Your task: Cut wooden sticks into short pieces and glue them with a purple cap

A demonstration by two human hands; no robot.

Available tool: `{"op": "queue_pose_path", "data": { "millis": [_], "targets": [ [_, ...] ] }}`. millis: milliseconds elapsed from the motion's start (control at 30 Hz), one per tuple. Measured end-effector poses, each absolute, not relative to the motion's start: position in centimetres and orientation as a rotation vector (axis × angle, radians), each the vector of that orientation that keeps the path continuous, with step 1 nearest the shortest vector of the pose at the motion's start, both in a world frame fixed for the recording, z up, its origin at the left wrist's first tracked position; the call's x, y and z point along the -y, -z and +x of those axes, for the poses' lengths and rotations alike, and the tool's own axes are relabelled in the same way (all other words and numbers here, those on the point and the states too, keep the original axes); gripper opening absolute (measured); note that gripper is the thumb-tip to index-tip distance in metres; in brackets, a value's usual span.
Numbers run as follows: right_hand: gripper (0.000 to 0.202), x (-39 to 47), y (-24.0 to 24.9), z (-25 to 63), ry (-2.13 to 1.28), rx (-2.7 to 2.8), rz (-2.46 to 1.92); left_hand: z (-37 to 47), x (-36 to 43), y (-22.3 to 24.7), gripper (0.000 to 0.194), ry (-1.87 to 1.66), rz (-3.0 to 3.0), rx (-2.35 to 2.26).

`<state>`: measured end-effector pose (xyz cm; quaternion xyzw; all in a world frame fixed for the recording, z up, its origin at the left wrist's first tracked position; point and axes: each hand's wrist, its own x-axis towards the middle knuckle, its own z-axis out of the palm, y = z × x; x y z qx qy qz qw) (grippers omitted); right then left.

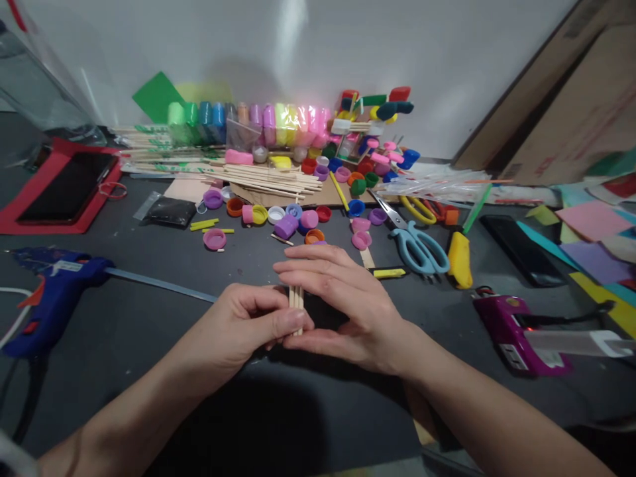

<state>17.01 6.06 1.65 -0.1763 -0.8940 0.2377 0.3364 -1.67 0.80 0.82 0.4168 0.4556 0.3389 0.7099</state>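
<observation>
A small bundle of short wooden sticks (297, 299) stands upright between my hands, side by side, above the dark table. My left hand (258, 315) pinches the bundle near its lower end, thumb in front and fingers behind. From the other side, my right hand (348, 301) spans the sticks, its thumb by their bottom ends and its fingers over their tops. The fingers hide the upper tips. Just beyond the hands lie colourful bottle caps (287, 226) and a yellow craft knife (389, 273).
A blue glue gun (59, 285) with a long glue stick lies left. Blue-handled scissors (422, 248), a yellow cutter (460, 260), a black phone (521, 248) and a purple power device (521, 334) are right. Long wooden skewers (273, 180) and clay tubs (268, 124) line the back.
</observation>
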Motion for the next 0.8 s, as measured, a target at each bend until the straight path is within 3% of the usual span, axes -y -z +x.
{"op": "queue_pose_path", "data": {
  "millis": [467,800],
  "targets": [
    [0.059,-6.09,-0.93,17.03,-0.611,2.368,-0.426,-1.55,-0.79,-0.8,0.028,-0.901,0.923,-1.028],
    [0.048,-6.54,-1.15,17.27,-0.317,2.432,-0.375,-1.53,-0.83,-0.71,0.034,-0.804,0.907,-1.03]
  ]
}}
